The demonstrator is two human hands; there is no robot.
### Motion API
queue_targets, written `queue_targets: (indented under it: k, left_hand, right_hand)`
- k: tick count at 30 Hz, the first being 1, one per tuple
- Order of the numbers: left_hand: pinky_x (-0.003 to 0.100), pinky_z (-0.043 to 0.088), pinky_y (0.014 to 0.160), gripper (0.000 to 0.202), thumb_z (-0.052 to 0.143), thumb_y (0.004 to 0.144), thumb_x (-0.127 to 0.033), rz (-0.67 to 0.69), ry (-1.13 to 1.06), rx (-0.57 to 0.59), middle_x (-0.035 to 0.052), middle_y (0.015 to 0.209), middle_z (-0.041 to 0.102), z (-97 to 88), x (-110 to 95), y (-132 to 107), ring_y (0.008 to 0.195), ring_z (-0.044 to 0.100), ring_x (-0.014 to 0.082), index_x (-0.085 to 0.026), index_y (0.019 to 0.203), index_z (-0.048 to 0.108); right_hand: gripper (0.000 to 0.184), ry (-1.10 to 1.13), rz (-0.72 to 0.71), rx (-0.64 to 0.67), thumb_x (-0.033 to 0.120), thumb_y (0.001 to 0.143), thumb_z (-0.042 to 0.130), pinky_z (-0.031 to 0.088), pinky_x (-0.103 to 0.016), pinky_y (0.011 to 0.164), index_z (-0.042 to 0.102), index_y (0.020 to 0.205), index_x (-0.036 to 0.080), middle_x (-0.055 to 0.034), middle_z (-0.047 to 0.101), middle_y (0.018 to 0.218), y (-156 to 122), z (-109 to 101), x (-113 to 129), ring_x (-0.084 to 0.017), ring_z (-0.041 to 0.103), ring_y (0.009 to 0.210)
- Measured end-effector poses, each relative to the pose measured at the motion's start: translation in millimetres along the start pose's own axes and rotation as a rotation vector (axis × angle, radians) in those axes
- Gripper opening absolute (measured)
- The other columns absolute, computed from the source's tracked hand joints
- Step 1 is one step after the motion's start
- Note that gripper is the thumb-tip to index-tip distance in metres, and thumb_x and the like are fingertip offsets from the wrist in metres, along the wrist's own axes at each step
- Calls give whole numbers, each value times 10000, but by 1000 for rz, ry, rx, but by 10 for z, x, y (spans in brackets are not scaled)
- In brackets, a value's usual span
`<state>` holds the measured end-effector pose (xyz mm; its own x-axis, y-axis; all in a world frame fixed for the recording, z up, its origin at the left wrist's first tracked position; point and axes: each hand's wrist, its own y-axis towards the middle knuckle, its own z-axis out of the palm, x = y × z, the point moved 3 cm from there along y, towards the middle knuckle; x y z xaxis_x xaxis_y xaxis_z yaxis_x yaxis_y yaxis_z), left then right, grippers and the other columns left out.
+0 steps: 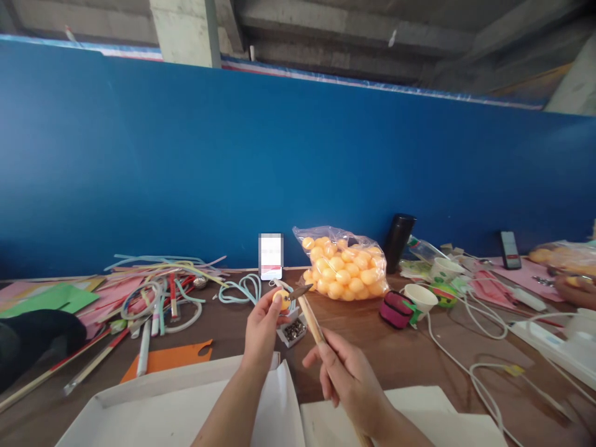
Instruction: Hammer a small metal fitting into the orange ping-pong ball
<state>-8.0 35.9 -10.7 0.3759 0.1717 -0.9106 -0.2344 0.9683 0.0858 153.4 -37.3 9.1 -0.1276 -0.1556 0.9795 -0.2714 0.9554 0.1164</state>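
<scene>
My left hand point(263, 323) pinches a small orange ball point(280, 298) between thumb and fingers. Beside the ball is a dark, pointed, leaf-shaped piece point(299, 292); whether it is fixed to the ball or to something else I cannot tell. A pale wooden stick point(311, 320) lies in my right hand point(342, 369), gripped by thumb and forefinger, its upper end close to the dark piece. Just below the ball, a small white box point(298, 341) holds shiny metal bits. Behind my hands sits a clear plastic bag point(342, 267) full of similar orange balls.
Coloured tubes and strips point(162, 292) are heaped at left, near an orange sheet point(172, 360). A white tray point(116, 406) lies in front. A phone point(271, 257) leans on the blue partition point(279, 155). Right stand a paper cup point(421, 298), black bottle point(400, 242) and white cables point(465, 366).
</scene>
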Motion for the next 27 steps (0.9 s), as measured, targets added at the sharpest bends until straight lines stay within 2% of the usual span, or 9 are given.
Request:
queue_targets:
  k: [7, 14, 19, 27]
  left_hand:
    - [229, 518, 586, 487, 702, 729, -459, -12, -39, -15, 78, 948, 657, 15, -12, -8, 703, 587, 121, -148, 1102, 664]
    - [206, 508, 546, 454, 724, 708, -444, -40, -130, -14, 59, 876, 665, 49, -56, -25, 657, 588, 108, -138, 1040, 680]
    - [205, 510, 537, 459, 749, 680, -443, -60, -164, -32, 54, 831, 666, 56, -77, -44, 633, 587, 102, -131, 1012, 690]
    - [201, 514, 536, 430, 735, 708, -428, -67, -183, -31, 42, 779, 649, 55, -49, -28, 622, 586, 96, -120, 1003, 682]
  right_hand:
    - [398, -1, 8, -8, 489, 947, 405, 317, -154, 342, 575, 1121, 174, -40, 664, 839, 5, -5, 2, -37, 458, 394]
    - [418, 59, 8, -88, 511, 926, 425, 294, -167, 331, 563, 1137, 178, -50, 655, 841, -20, -1, 45, -51, 442, 388]
    - [420, 78, 27, -9, 519, 919, 441, 323, -177, 347, 572, 1131, 181, -65, 661, 893, -26, 14, 24, -59, 468, 415]
    - [399, 25, 7, 17, 493, 947, 402, 302, -166, 351, 548, 1129, 169, -49, 664, 863, -19, 30, 27, -42, 458, 401]
